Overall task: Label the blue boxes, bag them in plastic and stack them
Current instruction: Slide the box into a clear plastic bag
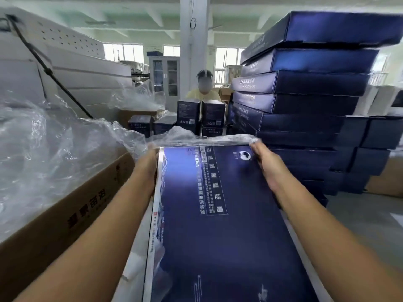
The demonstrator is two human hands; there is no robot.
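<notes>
A long flat blue box (220, 225) with white print lies lengthwise in front of me. A clear plastic bag (202, 138) is bunched over its far end. My left hand (150, 162) grips the bag's edge at the box's far left corner. At the far right corner my right hand (267, 164) holds the bag's edge against the box. A tall, uneven stack of blue boxes (305, 101) rises at the right.
An open brown carton (72, 214) stuffed with clear plastic bags (50, 149) sits at the left, white cartons behind it. Small dark boxes (189, 118) stand ahead, a person in yellow behind them. A white pillar (194, 51) rises at the centre. Cardboard lies at the far right.
</notes>
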